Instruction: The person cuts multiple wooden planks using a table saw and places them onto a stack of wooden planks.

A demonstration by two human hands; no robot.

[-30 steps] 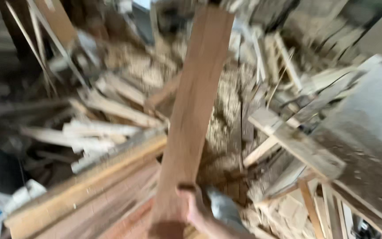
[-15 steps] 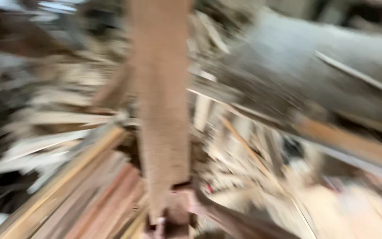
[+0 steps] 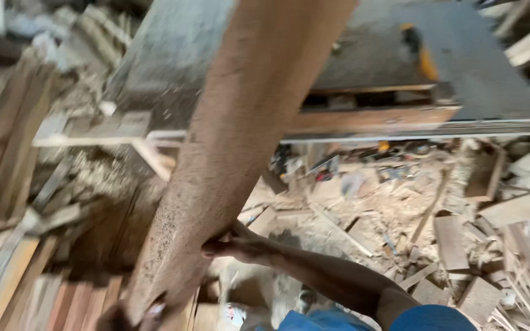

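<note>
Rough brown wood fills the middle of the view: a long plank [image 3: 240, 141] rises from the bottom edge of the picture and slants up and to the right, out past the top edge. Its face is coarse and speckled with pale sawdust.

The right hand [image 3: 234, 248] grips the plank's right edge low down, fingers curled against the wood, with the forearm running back toward a blue sleeve [image 3: 430, 319] at the bottom. The left hand [image 3: 136, 315] is at the plank's lower end, right at the picture's edge; it touches the wood there, but blur and cropping hide whether its fingers are wrapped round it, so its grip cannot be told.

Beyond the right hand, further from the person, stands a grey machine surface [image 3: 461, 67] dusted with sawdust, with a yellow part [image 3: 424, 61] on it. Below that surface and to the right of the right hand, the floor [image 3: 375, 208] is strewn with sawdust, offcuts [image 3: 452, 242] and small scraps. To the left of the left hand lie stacked boards [image 3: 7, 147] and reddish planks [image 3: 81, 303], blurred by motion.
</note>
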